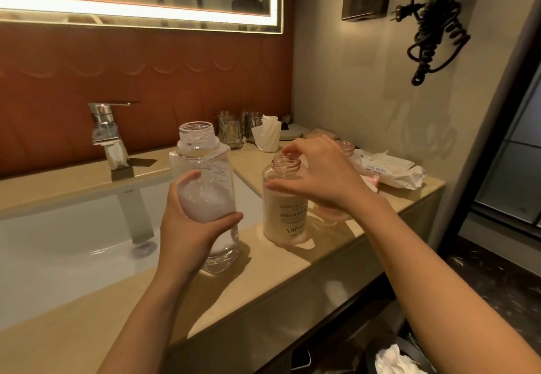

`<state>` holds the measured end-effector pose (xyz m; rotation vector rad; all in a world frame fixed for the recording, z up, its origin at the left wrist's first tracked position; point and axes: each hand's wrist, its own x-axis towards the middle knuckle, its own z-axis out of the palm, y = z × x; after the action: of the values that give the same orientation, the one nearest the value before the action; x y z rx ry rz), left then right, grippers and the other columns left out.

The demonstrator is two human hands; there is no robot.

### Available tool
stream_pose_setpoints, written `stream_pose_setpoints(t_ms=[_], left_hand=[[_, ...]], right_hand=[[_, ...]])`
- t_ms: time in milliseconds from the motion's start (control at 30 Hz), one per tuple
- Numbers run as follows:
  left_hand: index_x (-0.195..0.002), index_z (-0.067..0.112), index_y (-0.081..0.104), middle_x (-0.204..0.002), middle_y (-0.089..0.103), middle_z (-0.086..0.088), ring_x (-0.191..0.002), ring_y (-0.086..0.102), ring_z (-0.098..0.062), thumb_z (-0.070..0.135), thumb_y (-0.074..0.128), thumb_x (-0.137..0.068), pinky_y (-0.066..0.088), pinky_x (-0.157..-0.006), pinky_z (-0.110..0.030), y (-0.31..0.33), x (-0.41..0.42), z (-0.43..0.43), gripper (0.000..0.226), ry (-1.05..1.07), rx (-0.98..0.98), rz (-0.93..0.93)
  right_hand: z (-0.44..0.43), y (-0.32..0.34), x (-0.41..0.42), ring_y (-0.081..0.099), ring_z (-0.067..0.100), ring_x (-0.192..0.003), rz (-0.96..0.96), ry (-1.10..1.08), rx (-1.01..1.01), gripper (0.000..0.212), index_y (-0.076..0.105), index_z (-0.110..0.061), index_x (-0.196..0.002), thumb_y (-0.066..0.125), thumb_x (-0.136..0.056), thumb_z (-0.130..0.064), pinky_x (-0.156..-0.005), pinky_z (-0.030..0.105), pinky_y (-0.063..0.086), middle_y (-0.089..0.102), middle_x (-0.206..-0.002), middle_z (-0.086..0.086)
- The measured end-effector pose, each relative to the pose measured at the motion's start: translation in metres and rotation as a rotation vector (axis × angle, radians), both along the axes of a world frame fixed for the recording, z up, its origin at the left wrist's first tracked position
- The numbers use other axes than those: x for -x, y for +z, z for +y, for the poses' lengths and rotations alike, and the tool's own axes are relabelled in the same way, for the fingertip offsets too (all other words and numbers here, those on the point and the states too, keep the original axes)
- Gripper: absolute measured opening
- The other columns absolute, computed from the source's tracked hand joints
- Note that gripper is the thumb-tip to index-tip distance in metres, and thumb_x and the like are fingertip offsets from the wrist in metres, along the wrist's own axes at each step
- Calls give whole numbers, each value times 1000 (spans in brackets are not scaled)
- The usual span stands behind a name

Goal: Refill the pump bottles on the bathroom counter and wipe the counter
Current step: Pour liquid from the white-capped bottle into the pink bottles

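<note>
Bare forearms are extended over the smooth beige counter point(278, 274), where a clear plastic bottle point(205, 168) holding white foam is gripped upright by the left hand point(190, 227). A pink-tinted round bottle point(285, 215) lettered "YAPIN" is stood on the counter beneath the right hand point(322, 180), whose bent fingers are laid at its open threaded neck; whether it is gripped cannot be told. A soft pack point(389, 168) marked "PURE WATER WET WIPES" is seen behind.
</note>
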<state>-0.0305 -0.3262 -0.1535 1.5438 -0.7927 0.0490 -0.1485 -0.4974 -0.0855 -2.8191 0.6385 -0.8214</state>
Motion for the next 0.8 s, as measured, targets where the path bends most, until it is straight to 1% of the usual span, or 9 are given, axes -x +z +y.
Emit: stream_pose_setpoints(t_ms=[67, 133, 200, 267, 400, 467, 567, 667, 800], left_hand=[[-121, 40, 36, -123, 40, 10, -113, 43, -14, 15, 86, -61, 47, -91, -35, 0, 0, 0, 82, -2, -2, 7], [-120, 40, 35, -123, 40, 10, -113, 43, -14, 15, 86, -60, 48, -92, -37, 0, -1, 0, 82, -6, -1, 12], [-119, 41, 36, -124, 41, 9, -113, 44, -15, 15, 86, -60, 48, -92, -37, 0, -1, 0, 82, -8, -1, 11], [-120, 41, 36, -124, 41, 9, -113, 44, -15, 14, 86, -60, 48, -92, -37, 0, -1, 0, 82, -7, -5, 4], [-122, 38, 37, -126, 41, 8, -115, 44, -17, 16, 86, -59, 49, -93, -38, 1, -2, 1, 83, 0, -17, -4], [-122, 37, 39, -126, 42, 7, -115, 45, -18, 17, 86, -60, 50, -89, -35, 3, -3, 1, 81, -6, -16, 2], [-120, 36, 41, -123, 42, 9, -111, 44, -16, 17, 85, -60, 47, -77, -21, 9, -7, 1, 77, 0, -22, -21], [-117, 38, 41, -122, 41, 10, -110, 44, -15, 17, 86, -60, 43, -73, -16, 18, -14, 3, 75, 47, -36, -93], [-114, 38, 41, -119, 46, 7, -105, 48, -17, 11, 86, -60, 42, -69, -12, 33, -24, 13, 75, 67, -63, -215]], right_hand=[[7, -10, 4, 44, 12, -119, -90, 62, -152, 87, 44, -30, -133, 57, -61, -76, -101, 39, 37, 52, -130, -6], [10, -25, 6, 44, 8, -118, -233, 129, -317, 96, 34, -32, -141, 59, -59, -77, -94, 32, 38, 47, -136, -7], [14, -42, 6, 46, 5, -115, -383, 156, -422, 99, 30, -32, -143, 62, -61, -77, -87, 22, 38, 46, -135, -8], [16, -60, 5, 46, 5, -117, -481, 154, -487, 98, 29, -30, -143, 58, -60, -73, -89, 18, 41, 45, -137, -9], [18, -87, -1, 41, 9, -127, -527, 153, -585, 102, 26, -30, -144, 66, -59, -68, -104, 38, 41, 42, -141, -7], [19, -94, -3, 39, 5, -128, -521, 178, -593, 100, 26, -33, -142, 73, -59, -63, -105, 32, 40, 42, -140, -11], [16, -96, -6, 41, 1, -123, -516, 188, -601, 94, 29, -32, -139, 77, -62, -57, -97, 20, 39, 43, -134, -16], [14, -98, -5, 48, 1, -116, -522, 194, -590, 90, 36, -28, -134, 76, -61, -61, -91, 16, 42, 51, -125, -15], [14, -99, -4, 48, -11, -108, -524, 213, -539, 77, 39, -32, -125, 67, -61, -63, -82, 2, 40, 53, -115, -22]])
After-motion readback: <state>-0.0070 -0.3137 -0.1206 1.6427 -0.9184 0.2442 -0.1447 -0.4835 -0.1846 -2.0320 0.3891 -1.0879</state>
